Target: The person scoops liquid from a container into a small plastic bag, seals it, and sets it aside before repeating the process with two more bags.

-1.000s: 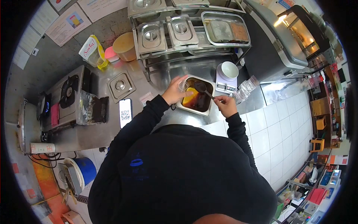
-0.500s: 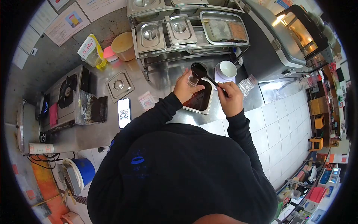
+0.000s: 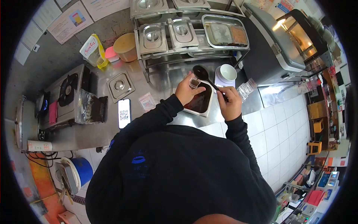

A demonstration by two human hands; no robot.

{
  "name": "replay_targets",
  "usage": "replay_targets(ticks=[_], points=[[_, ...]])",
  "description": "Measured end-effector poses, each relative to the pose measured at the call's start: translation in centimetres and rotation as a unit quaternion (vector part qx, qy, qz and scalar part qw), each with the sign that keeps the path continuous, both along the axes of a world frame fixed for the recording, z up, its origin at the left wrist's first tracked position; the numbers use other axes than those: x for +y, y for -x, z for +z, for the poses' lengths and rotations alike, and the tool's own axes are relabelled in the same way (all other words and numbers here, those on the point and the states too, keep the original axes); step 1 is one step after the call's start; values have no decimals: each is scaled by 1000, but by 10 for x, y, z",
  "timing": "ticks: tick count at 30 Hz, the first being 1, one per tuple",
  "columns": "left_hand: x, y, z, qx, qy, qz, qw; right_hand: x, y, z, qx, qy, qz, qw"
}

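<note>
My left hand [image 3: 187,89] grips a small clear plastic cup [image 3: 194,82], which has something brownish showing in it. A black ladle [image 3: 201,72] is in my right hand [image 3: 231,104], its handle slanting down to the right into my fingers. The ladle's bowl, dark inside, is right at the cup's far rim. Both are over a rectangular steel pan [image 3: 207,108] of dark red-brown sauce [image 3: 198,102], partly covered by my left hand. Behind my right hand, a white bowl [image 3: 228,73] stands on a white scale [image 3: 220,79].
A steel rack [image 3: 179,51] with lidded pans spans the back. To the left lie a steel lid [image 3: 119,86], a phone [image 3: 124,113] showing a QR code and a small packet [image 3: 147,101]. A gas stove [image 3: 63,91] is farther left. Plastic bags [image 3: 246,88] lie right.
The ladle's bowl has moved slightly right and down beside the cup, and my right hand has shifted a little. The camera view has also shifted slightly. Both grips stay the same.
</note>
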State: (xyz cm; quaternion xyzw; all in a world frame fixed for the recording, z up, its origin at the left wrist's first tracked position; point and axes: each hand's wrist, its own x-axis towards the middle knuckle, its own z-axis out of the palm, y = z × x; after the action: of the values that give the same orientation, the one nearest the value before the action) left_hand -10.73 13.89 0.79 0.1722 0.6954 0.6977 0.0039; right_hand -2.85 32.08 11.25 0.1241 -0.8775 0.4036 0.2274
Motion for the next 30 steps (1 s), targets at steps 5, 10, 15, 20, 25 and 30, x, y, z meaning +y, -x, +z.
replay_targets(ticks=[5,10,15,20,25,30], points=[[-7,-8,13,157,81,148,973,29,21,-60,-120,-92,-3,988],[-21,-12,26,218,139,187,948,14,27,-92,-246,-224,67,941],[-23,-12,31,237,123,208,941,-43,25,-18,-5,69,119,990],[-19,-15,34,189,111,183,958,-59,26,2,-24,60,165,984],[-30,-29,52,60,-151,-49,985,-50,24,9,-72,162,160,971],[-33,-46,61,-34,-277,-62,958,-53,18,8,-130,281,186,933]])
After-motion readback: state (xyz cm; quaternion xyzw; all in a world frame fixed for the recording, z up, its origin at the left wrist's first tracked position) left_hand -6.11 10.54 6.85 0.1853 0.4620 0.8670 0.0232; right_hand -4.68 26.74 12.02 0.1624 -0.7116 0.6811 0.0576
